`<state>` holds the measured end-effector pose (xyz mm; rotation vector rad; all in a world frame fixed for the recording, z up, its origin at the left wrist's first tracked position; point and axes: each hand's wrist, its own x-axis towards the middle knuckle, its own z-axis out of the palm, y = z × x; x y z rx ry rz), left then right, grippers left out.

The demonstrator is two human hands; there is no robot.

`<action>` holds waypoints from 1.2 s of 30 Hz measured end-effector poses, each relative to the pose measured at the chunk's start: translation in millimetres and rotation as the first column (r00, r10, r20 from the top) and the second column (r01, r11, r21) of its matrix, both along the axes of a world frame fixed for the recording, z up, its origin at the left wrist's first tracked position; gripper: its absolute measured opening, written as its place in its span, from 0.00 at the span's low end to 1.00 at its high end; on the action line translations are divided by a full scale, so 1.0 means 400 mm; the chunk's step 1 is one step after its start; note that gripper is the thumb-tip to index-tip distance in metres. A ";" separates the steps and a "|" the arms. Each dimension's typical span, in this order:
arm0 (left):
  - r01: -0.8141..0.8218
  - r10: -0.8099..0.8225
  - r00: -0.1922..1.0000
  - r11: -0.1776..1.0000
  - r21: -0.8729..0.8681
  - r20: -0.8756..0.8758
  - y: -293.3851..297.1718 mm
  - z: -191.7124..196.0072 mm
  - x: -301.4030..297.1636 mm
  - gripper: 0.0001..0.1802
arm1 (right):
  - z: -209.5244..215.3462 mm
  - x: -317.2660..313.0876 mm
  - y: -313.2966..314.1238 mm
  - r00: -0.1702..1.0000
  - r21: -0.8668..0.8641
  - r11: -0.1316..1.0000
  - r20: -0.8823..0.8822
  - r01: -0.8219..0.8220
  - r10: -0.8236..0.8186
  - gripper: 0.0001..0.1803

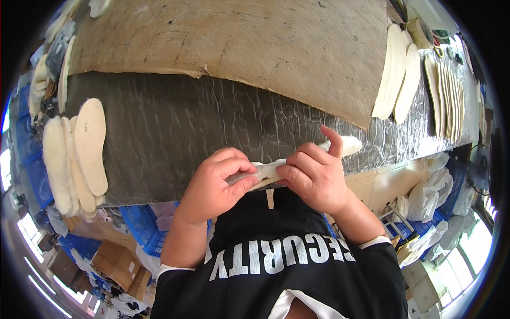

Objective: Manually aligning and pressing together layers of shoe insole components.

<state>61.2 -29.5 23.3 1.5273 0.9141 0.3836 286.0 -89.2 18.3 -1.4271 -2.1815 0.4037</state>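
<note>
At the near edge of a workbench [159, 138], one whitish insole [271, 169] between two hands

Across most of the view lies this workbench, covered with dark, wrinkled, shiny sheeting. On its far part a large brown mat [228, 42] is spread, with a worn edge. At the left end there is an overlapping group of insoles, where a fleecy insole [59, 170] and a flat cream insole [90, 143] are easy to distinguish. At the right, by the corner of the mat, several pale insoles [390, 74] lie together, and further right is a close row of thin insoles [449, 101].

The left hand [218, 183] has its thumb and fingers pinched together on the left part of the whitish insole. The right hand [313, 173] is closed on its middle, with one finger lifted. The far end points to the right, past this hand. Between the hands a fluffy side and a thin pale edge are visible; whether they are joined, I cannot tell.

Judging by the grip, the handling of this insole is not finished, and it is not placed with any group. Which of the other insoles are already done and which are left, the view does not show.
</note>
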 end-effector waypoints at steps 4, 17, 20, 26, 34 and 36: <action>0.032 -0.025 0.998 0.991 0.131 -0.058 -0.010 0.009 0.021 0.05 | -0.012 -0.002 -0.008 1.000 0.064 0.998 0.008 0.005 -0.005 0.08; -0.066 0.048 0.985 0.992 -0.108 -0.165 -0.018 0.014 0.042 0.03 | -0.022 -0.007 -0.040 1.000 0.124 0.992 -0.001 0.026 -0.026 0.08; -0.035 0.021 0.987 0.996 -0.082 -0.158 -0.021 0.025 0.046 0.04 | -0.027 -0.013 -0.048 0.998 0.125 0.990 0.016 0.061 -0.063 0.08; -0.048 0.042 0.984 0.998 -0.036 -0.173 -0.031 0.044 0.049 0.04 | -0.008 -0.031 -0.047 0.984 0.023 0.984 -0.008 0.178 -0.178 0.10; -0.029 0.033 0.999 0.994 0.107 -0.040 -0.033 0.061 0.015 0.21 | 0.017 -0.029 -0.060 0.976 0.042 0.975 0.001 0.217 -0.217 0.08; 0.040 -0.026 0.986 0.995 0.086 -0.164 -0.026 0.083 0.000 0.31 | 0.025 -0.030 -0.071 0.973 0.048 0.972 0.011 0.229 -0.230 0.08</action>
